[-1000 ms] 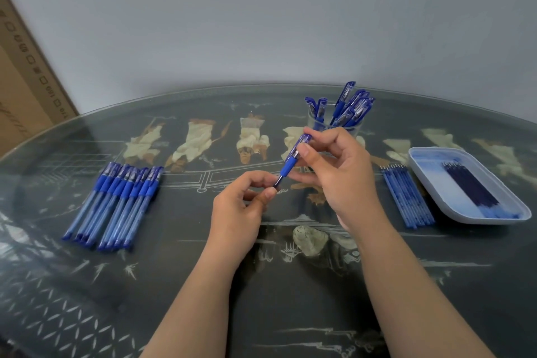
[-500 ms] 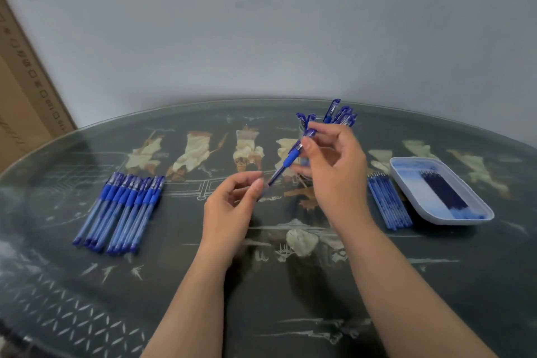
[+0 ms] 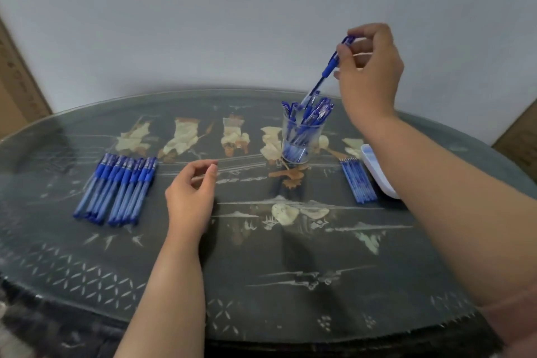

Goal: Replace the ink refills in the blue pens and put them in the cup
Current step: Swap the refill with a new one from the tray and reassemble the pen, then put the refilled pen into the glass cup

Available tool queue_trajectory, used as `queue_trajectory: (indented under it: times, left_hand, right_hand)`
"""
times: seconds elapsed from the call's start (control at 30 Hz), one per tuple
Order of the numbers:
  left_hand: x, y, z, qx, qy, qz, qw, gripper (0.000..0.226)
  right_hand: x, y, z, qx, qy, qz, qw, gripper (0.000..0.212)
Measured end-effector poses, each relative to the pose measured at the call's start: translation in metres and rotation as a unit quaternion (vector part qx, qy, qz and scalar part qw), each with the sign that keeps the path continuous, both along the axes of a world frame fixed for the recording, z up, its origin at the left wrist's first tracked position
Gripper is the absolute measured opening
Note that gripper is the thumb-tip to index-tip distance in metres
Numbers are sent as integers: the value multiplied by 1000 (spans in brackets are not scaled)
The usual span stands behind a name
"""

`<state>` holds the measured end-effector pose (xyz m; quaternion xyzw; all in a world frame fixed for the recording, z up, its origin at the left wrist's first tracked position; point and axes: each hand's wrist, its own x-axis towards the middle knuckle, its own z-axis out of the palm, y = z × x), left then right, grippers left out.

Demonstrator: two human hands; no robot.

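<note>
The person's right hand (image 3: 370, 75) is pinching a blue pen (image 3: 327, 70) by its upper end, fingers (image 3: 346, 56) narrowed tightly round it. The pen is hanging slantwise, its tip pointing down and to the left of those fingers and seeming to reach in among the pens crowding the clear cup (image 3: 302, 139) below. The left hand (image 3: 190, 196) is hovering low over the tabletop (image 3: 290, 276), fingers loosely curled and holding nothing, and a row of blue pens (image 3: 116, 189) is lying off to its left. Beneath the right forearm, loose refills (image 3: 359, 180) are lying beside a white tray (image 3: 377, 176). To do this drop well, I'd judge the tip wants steering into a gap between the standing pens before the pinch is loosened. That way it is sliding in rather than falling, and the cup isn't getting knocked.
</note>
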<state>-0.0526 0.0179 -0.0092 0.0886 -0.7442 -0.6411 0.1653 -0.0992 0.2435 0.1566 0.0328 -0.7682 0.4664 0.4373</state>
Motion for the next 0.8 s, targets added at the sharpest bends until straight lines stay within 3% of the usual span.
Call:
queue_trajectory:
  times: [0.17,0.43,0.6,0.7,0.8]
  left_hand:
    - [0,1,1,2,9,8,1000,9]
    - [1,2,4,-18,-3,13,1000,12]
    - [1,2,5,-24,-3,10,1000,12]
    - [1,2,4,-1,8,12,1000,12]
    - [1,1,4,41,28,17,999,12]
  right_hand:
    - [-9,1,-8,114,-105,-6,988,13]
    - [-22,-3,-31,195,-196,-8,961,11]
    - [-29,1,-43,288,-273,-16,918,7]
    - [-29,4,-48,331,-270,-24,904,17]
    - [-25,2,-50,334,-209,-41,918,25]
